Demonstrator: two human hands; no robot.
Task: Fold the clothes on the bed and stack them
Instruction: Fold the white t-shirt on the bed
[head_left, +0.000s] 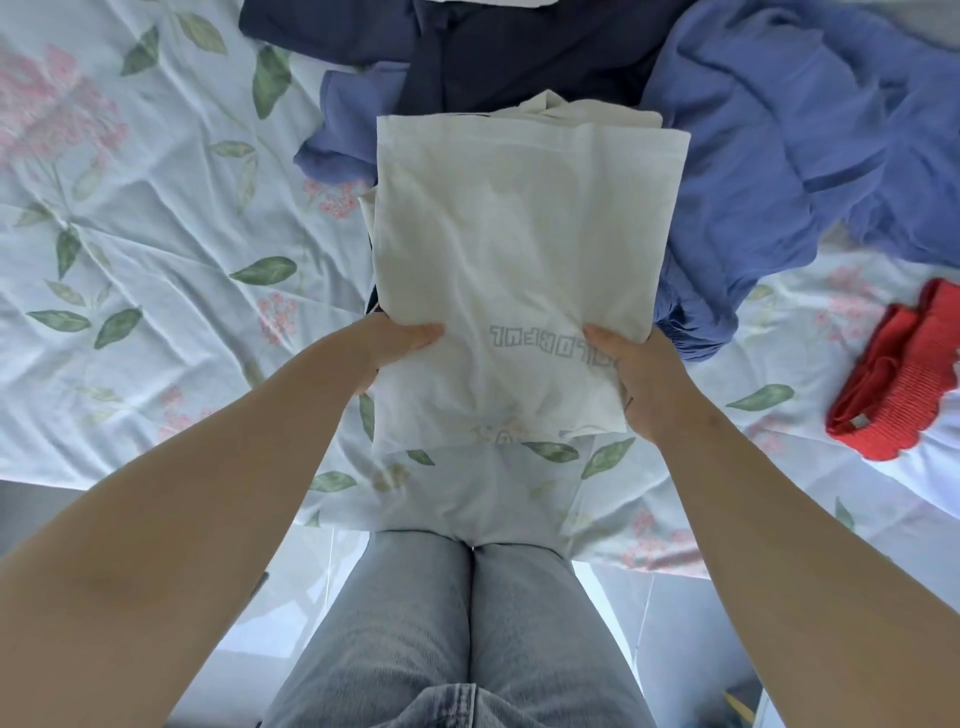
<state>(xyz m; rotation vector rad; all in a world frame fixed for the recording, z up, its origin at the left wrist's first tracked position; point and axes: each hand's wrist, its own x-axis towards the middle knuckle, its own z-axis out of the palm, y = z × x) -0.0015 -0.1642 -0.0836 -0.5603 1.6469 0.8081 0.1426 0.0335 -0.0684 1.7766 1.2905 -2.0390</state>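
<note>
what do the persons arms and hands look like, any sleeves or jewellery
No sleeves show: the left arm and right arm are bare to the frame edge. The left hand and right hand wear no gloves, and no watch or bracelet is visible.

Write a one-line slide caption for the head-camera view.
Left hand and right hand grip a folded white shirt over the floral bedsheet, with a blue garment and a navy garment heaped behind.
</note>
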